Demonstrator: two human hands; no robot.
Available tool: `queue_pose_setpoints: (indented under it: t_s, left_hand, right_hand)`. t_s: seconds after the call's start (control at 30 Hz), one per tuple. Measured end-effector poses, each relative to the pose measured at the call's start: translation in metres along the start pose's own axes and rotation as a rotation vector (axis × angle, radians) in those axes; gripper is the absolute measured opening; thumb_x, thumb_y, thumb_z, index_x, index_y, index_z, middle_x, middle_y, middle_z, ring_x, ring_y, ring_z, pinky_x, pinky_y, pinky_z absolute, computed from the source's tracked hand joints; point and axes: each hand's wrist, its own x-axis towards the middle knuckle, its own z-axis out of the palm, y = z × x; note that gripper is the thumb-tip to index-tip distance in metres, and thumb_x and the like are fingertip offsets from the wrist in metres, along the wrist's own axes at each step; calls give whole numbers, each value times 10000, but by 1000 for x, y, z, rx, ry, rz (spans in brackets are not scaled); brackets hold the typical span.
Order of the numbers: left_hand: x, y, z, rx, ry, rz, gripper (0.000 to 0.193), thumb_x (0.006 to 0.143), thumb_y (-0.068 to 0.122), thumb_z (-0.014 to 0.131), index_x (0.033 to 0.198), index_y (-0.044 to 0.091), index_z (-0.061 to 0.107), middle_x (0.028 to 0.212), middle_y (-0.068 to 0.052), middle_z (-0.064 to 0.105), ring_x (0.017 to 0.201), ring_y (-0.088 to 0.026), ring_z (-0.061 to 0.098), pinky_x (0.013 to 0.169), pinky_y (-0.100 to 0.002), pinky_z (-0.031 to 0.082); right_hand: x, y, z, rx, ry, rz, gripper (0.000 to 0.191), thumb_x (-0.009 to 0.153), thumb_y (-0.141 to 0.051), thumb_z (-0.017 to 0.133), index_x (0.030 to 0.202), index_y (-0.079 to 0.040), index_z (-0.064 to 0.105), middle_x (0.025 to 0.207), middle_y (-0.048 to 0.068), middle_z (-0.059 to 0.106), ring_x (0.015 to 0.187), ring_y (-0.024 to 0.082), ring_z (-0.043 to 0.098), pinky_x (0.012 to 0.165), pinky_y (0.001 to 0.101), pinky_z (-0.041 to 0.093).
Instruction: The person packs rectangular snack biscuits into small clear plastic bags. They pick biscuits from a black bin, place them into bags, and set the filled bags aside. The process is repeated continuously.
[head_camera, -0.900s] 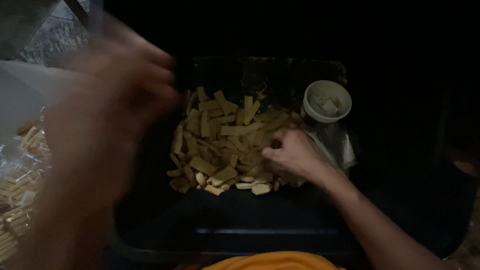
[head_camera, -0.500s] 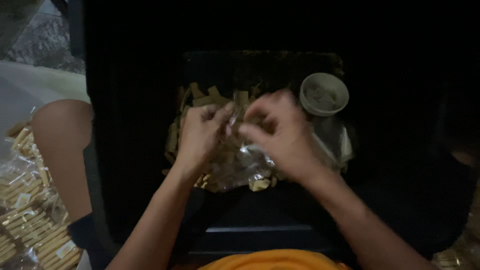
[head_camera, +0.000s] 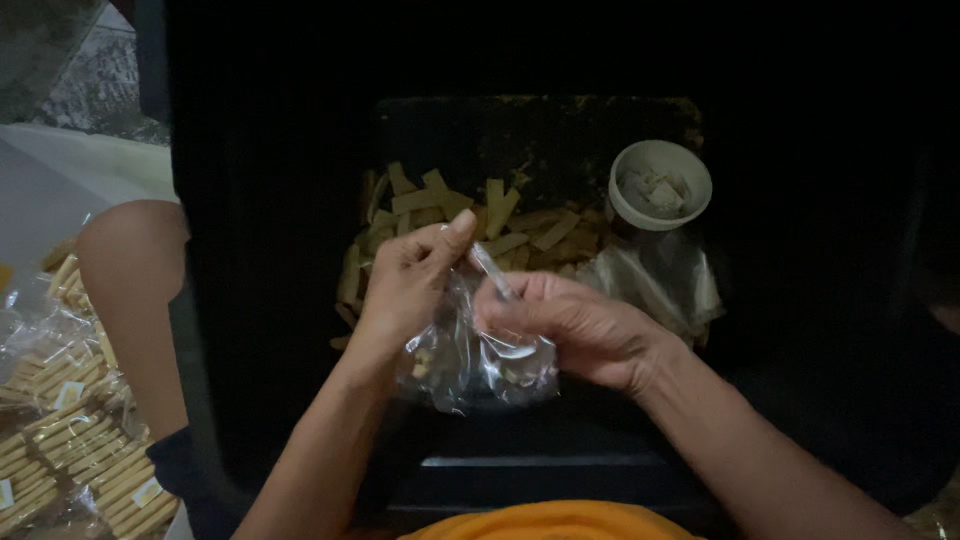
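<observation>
Both hands have come a little lower and closer to the person since a moment ago, and the small clear bag now hangs open between them. Left hand (head_camera: 415, 280) pinches the top edge of the clear plastic bag (head_camera: 475, 355) with thumb and fingers. Right hand (head_camera: 575, 325) is curled around the other side of the bag's mouth, gripping it. A few small pale bits sit at the bottom of the bag.

Under the hands is a big black bin (head_camera: 280, 250). Inside it lies a heap of flat yellow stick snacks (head_camera: 470, 215), just behind the hands. The hands and the bag hide the near part of the heap. A small white cup (head_camera: 660, 185) with pale pieces in it stands at the right of the heap. A bundle of empty clear bags (head_camera: 655, 285) lies just below the cup.

On the far left, outside the bin, are filled packets of sticks (head_camera: 70, 440). A bare knee (head_camera: 135, 270) is between those packets and the bin. An orange cloth (head_camera: 550, 522) shows at the bottom edge.
</observation>
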Motion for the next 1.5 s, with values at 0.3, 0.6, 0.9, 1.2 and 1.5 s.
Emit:
queue_pose_setpoints:
  t_s: [0.3, 0.6, 0.9, 1.2, 1.5]
  left_hand:
    - [-40, 30, -7, -336, -569, -359, 385, 982, 496, 562, 842, 182, 734, 779, 5, 687, 842, -173, 627, 946, -430, 500]
    - [-47, 19, -32, -371, -709, -390, 624, 1040, 558, 437, 762, 97, 752, 672, -30, 654, 708, -179, 607, 825, -386, 479]
    - [-45, 25, -39, -420, -628, -352, 822, 1101, 690, 236, 828, 76, 710, 864, -78, 768, 875, -222, 704, 1069, -490, 478]
    - [-30, 6, 5, -1264, 231, -444, 448, 959, 462, 661, 1209, 90, 642, 1100, -52, 687, 1219, -206, 589, 1159, -411, 415]
    - [-22, -6, -41, -1130, 333, -229, 567, 856, 446, 680, 1315, 115, 632, 1444, -77, 632, 1368, -207, 546, 1192, -400, 361]
  right_hand:
    - [-18, -3, -21, 687, -521, -1, 252, 1149, -224, 550, 1063, 9, 594, 763, 98, 602, 414, 36, 450, 383, 134, 459]
    - [-30, 13, -22, 648, -545, 11, 475, 1185, -238, 491, 882, 93, 648, 844, 185, 680, 463, 63, 521, 622, 201, 459]
    - [-37, 0, 19, 417, -566, -9, 344, 1116, -195, 582, 1072, 119, 714, 789, 180, 714, 485, 100, 577, 432, 175, 489]
    - [3, -26, 61, -414, 256, -675, 302, 1006, -211, 634, 1252, -52, 709, 1148, 88, 761, 910, 116, 730, 716, 244, 628]
    - [17, -15, 73, -420, 397, -722, 296, 1002, -176, 674, 1261, -44, 724, 1217, 152, 765, 1018, 150, 758, 743, 251, 650]
